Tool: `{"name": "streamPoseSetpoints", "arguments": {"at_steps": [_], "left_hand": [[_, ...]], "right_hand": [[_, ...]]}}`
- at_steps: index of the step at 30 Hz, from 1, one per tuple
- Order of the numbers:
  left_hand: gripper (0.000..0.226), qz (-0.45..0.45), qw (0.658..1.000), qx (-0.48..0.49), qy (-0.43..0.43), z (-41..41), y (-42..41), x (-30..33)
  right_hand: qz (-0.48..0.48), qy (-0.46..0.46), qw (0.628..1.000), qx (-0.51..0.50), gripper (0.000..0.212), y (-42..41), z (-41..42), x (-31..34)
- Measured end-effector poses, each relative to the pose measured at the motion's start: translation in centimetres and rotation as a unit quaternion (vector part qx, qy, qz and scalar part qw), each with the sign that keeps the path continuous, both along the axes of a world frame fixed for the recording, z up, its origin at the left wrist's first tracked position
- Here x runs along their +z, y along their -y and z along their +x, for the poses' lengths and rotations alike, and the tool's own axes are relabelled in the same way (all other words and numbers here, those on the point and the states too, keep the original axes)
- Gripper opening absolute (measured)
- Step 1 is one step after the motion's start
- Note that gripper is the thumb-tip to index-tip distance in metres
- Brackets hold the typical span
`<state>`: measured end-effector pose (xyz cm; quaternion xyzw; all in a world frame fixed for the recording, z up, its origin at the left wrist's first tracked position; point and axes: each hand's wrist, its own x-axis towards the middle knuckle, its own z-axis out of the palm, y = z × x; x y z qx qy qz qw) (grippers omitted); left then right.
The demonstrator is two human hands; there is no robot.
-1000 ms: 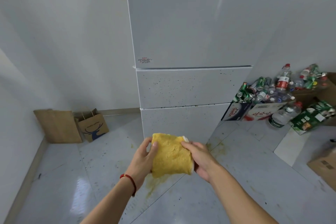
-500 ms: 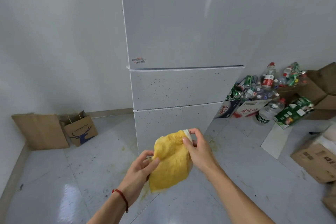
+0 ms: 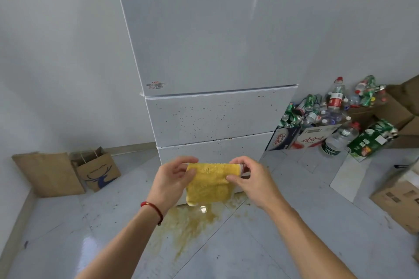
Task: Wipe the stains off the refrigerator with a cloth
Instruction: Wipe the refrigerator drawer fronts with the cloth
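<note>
Both hands pinch the top corners of the yellow cloth, left hand on its left corner, right hand on its right, so its long edge runs sideways. The speckled refrigerator stands straight ahead beyond the cloth, apart from it, about equally near either hand.

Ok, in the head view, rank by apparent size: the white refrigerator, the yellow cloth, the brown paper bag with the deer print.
1. White refrigerator, clearly largest.
2-3. Yellow cloth and brown deer-print paper bag look alike; the cloth is nearer the camera, so unranked.
</note>
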<state>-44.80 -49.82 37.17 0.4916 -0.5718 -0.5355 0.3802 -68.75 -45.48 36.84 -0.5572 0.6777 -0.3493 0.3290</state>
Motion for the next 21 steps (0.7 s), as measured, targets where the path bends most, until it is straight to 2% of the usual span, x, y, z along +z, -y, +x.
{"name": "streamPoseSetpoints", "arguments": {"at_steps": [4, 7, 9, 11, 13, 15, 17, 18, 21], "left_hand": [[0.024, -0.057, 0.985, 0.01, 0.165, -2.4, 1.1, 2.2], [0.012, -0.116, 0.96, 0.046, 0.251, -4.2, 2.0, 4.5], [0.013, -0.12, 0.954, 0.055, 0.268, -5.4, 2.9, 6.2], [0.032, -0.083, 0.971, 0.063, 0.215, -6.4, 4.0, 7.2], [0.054, -0.05, 0.988, 0.079, 0.119, -7.6, 5.3, 8.1], [0.062, -0.027, 0.993, 0.091, 0.069, -8.6, 6.4, 8.4], [0.056, -0.015, 0.988, 0.102, 0.114, -9.0, 7.1, 7.8], [0.049, -0.015, 0.984, 0.11, 0.143, -8.9, 7.5, 7.2], [0.025, 0.014, 0.977, 0.125, 0.17, -7.5, 8.3, 5.9]], "right_hand": [[-0.04, -0.075, 0.996, 0.025, 0.019, 1.7, -2.7, 1.4], [-0.033, -0.063, 0.994, 0.082, 0.016, 3.7, -5.2, 2.3], [0.0, 0.026, 0.993, 0.116, 0.023, 5.3, -6.9, 3.2], [-0.007, 0.191, 0.976, 0.106, 0.046, 6.5, -7.8, 5.0], [0.01, 0.396, 0.915, 0.077, 0.071, 7.3, -7.8, 6.5], [0.089, 0.549, 0.828, 0.074, 0.083, 6.8, -6.5, 6.9], [0.162, 0.611, 0.774, 0.041, 0.087, 5.7, -4.7, 5.8], [0.187, 0.619, 0.763, 0.025, 0.083, 5.4, -3.9, 5.1], [0.192, 0.591, 0.782, -0.043, 0.064, 5.4, -3.1, 4.3]]}}
